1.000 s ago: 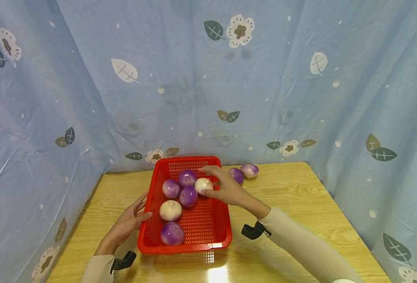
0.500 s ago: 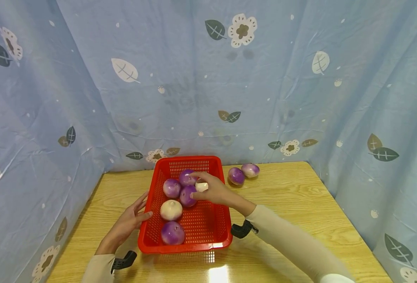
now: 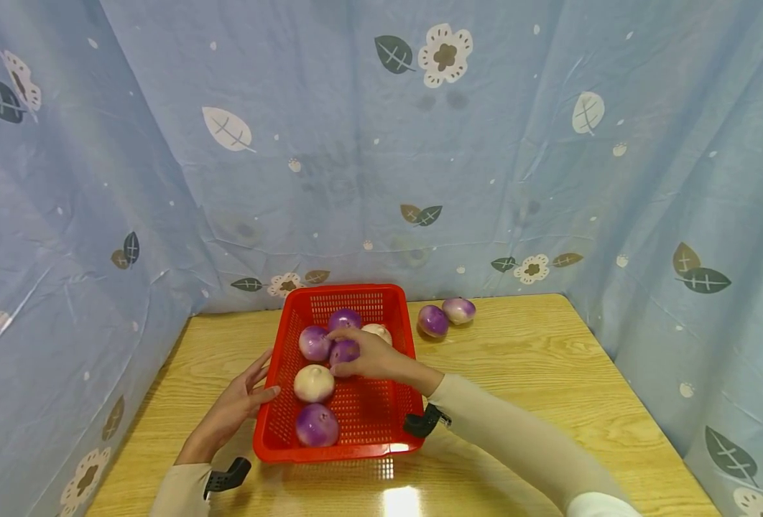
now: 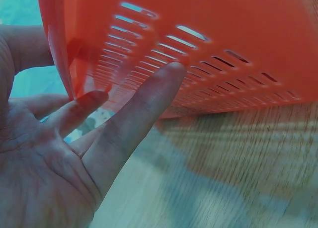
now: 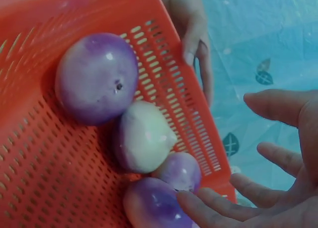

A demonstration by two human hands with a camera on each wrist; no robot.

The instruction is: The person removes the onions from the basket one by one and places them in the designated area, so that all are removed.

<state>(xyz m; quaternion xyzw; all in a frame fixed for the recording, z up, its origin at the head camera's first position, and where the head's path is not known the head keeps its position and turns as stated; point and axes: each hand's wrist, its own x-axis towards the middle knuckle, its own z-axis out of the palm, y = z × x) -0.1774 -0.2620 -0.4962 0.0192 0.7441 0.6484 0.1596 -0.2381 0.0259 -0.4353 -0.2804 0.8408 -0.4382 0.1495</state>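
A red plastic basket (image 3: 330, 454) holds several purple-and-white turnips. My left hand (image 3: 234, 403) holds its left rim, thumb over the edge. In the left wrist view, the fingers (image 4: 144, 106) lie along the outside of the slotted wall. My right hand (image 3: 373, 357) is inside the basket, at a purple turnip (image 3: 343, 352) that it partly covers. Its fingers (image 5: 203, 210) are spread in the right wrist view, with one fingertip right at that turnip. Near them are a pale turnip (image 3: 313, 384), another purple turnip (image 3: 315, 345) and a whitish turnip (image 3: 378, 331) behind the hand.
Two more turnips, a purple one (image 3: 432, 321) and a paler one (image 3: 459, 310), lie on the wooden table (image 3: 524, 373) right of the basket. A blue patterned curtain (image 3: 330, 179) borders the table at the back and sides.
My right hand has moved left from the whitish turnip to the middle purple one, leaving the whitish turnip in the basket's back right. The left hand has stayed at the rim.
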